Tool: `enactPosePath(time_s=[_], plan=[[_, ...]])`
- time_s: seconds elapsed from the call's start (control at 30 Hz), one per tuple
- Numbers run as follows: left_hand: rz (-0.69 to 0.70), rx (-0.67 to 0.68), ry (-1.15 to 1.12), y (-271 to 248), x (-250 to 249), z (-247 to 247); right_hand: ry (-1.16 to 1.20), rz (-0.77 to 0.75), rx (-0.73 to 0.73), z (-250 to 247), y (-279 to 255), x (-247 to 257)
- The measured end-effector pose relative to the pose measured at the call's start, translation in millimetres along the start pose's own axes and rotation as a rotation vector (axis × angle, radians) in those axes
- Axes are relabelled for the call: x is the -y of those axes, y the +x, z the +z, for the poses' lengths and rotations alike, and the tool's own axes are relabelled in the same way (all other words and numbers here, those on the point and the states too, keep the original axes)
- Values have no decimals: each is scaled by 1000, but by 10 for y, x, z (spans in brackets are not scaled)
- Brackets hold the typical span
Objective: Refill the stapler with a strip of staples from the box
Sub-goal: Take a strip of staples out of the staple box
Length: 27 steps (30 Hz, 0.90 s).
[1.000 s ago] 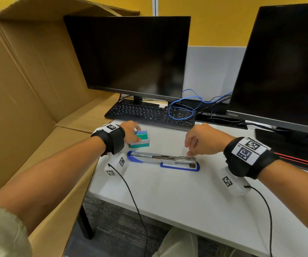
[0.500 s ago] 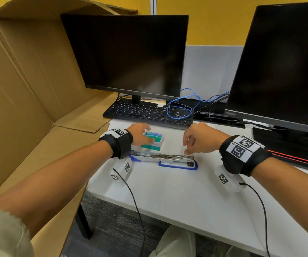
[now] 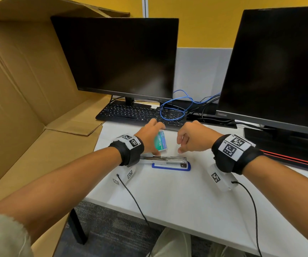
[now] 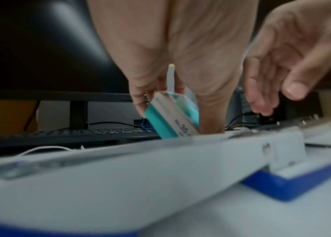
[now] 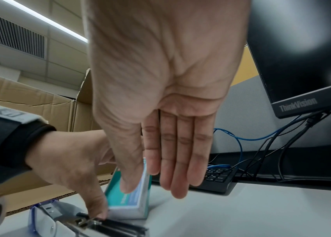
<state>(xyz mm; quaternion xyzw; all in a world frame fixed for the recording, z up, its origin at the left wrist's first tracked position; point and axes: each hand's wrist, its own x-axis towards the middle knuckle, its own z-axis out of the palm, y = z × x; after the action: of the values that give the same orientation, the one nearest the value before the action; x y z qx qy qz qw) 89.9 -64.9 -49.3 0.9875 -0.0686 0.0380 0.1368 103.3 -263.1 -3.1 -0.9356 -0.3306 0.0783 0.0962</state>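
A stapler [image 3: 169, 161], white and steel on a blue base, lies opened flat on the white table [image 3: 177, 204], toward its left edge, its metal channel facing up. Just behind it the person's left hand [image 3: 148, 135] clasps the staple box [image 3: 161, 141], a small teal-and-white carton, tilted with one end off the table; thumb and fingers are curled round its sides. The right hand [image 3: 194, 139] hovers beside the box, holding nothing. From the head view its fingers look loosely bent; the right wrist view shows them straight and pressed together, the thumb [image 5: 131, 179] in front of the box's printed face. The left wrist view alone shows print reading "No.35" on the box and the stapler's hinge pin. Beyond, toward the far edge, lie a black keyboard [image 3: 140, 115] and a blue cable [image 3: 173, 110] below two dark monitors [image 3: 119, 58].
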Motion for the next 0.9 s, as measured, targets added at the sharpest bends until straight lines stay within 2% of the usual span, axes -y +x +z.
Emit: enactPosePath(time_s=[0.07,0.13,0.5,0.67,0.77,0.9], plan=[[80,-26,16,-46,-6,36,-1,-4,-17,6,10,7],[102,-49,-43,-81,-1,48,8,-9,-31,11,18,8],[-4,-83,-284,-168,166,-275,77,-31,-145,32,97,30],[-18,-67,-305,-187,148,-280,73,-83,-182,59,202,140],[-3,-104,-288,-189,124,-281,97,-96,-224,78,253,177],[-54,-156,-324,-143,98,-237,123,-99,-246,116,318,185]])
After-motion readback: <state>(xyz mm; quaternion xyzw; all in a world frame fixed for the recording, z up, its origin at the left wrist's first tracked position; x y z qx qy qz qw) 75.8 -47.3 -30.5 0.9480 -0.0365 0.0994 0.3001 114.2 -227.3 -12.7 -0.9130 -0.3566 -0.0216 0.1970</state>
